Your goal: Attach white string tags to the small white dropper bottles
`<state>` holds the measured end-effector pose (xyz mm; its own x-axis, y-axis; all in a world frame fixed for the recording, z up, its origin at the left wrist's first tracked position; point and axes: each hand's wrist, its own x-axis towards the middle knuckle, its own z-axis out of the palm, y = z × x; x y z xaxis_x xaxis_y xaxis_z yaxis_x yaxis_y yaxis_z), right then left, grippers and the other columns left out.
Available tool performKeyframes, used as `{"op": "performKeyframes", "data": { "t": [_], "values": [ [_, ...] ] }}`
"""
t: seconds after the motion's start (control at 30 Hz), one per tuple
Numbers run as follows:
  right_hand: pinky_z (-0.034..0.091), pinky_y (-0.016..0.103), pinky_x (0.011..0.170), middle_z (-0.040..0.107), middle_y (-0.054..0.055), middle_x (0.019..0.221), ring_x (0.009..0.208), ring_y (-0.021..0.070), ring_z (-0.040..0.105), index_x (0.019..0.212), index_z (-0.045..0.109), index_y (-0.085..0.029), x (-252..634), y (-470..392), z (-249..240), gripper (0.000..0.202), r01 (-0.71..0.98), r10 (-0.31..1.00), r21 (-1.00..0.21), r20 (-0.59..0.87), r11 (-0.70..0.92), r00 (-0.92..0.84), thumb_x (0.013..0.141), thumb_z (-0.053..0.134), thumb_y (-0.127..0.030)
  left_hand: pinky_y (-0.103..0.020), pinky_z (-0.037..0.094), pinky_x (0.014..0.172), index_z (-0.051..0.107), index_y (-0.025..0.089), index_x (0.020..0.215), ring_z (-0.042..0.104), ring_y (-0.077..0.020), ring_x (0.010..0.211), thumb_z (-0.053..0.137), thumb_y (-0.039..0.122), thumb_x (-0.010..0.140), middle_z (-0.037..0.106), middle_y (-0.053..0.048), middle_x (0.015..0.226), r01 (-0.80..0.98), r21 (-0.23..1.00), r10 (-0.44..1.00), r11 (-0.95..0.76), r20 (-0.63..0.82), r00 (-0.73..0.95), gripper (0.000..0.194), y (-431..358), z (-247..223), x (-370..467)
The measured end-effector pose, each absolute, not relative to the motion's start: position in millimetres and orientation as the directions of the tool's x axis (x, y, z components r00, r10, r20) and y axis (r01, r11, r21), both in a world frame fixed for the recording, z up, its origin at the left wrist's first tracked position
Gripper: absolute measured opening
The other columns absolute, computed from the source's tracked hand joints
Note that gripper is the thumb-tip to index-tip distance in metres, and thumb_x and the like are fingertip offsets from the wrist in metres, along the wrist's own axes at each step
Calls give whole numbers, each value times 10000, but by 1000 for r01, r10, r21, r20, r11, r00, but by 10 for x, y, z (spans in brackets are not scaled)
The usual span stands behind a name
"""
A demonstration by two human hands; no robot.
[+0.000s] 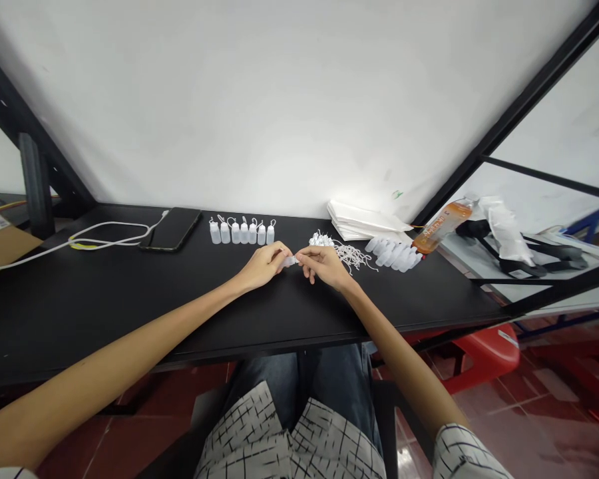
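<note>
My left hand is closed around a small translucent plastic squeeze bottle, tilted on its side just above the black table. My right hand pinches the cap end of that bottle, and its fingers hide most of the cap. Behind my left hand, several similar bottles with white looped caps stand upright in a row. Just beyond my right hand lie a heap of small white caps and a tangle of white cords. Farther right, several capless translucent bottles lie on their sides.
A black phone and a white cable lie at the left, near a cardboard box. White packets and an orange drink bottle are at the back right. Dark metal posts frame the table; a red stool stands below.
</note>
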<state>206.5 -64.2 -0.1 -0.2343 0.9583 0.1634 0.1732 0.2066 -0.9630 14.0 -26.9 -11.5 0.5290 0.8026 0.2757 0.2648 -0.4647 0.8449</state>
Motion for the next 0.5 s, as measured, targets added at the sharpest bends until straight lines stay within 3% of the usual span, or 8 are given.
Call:
{"op": "performKeyframes", "data": {
  "t": [0.17,0.27,0.4,0.5],
  "values": [
    [540,240,446,674,47,802,634,156,665,922,656,-142,2065,-632,-15,397,78,952,-972,196,220,-236,683,790,-429,-219,394,548,671,144,889,498,-103,505,433,378,933,581,6,582,266,845,809,-464,283,515,337,-249,-96,124],
    [565,266,492,680,50,771,684,183,683,915,666,-137,2076,-617,-26,408,72,954,-977,179,201,-241,646,816,-405,-224,408,570,697,135,888,520,-107,513,456,388,924,612,-5,589,248,853,808,-460,286,515,351,-244,-85,120],
    [533,251,461,659,39,693,609,159,650,880,674,-121,2094,-600,-32,435,121,965,-976,151,179,-215,663,786,-480,-239,454,615,721,121,956,573,-126,576,484,410,914,672,-41,661,193,882,790,-430,264,554,376,-214,-109,122],
    [413,200,367,615,17,621,483,108,569,757,650,-128,2109,-598,-32,454,221,974,-961,126,168,-190,724,702,-577,-255,478,640,725,111,1024,587,-138,617,503,406,907,704,-64,719,161,891,769,-425,261,583,387,-191,-132,123]
  ]
}}
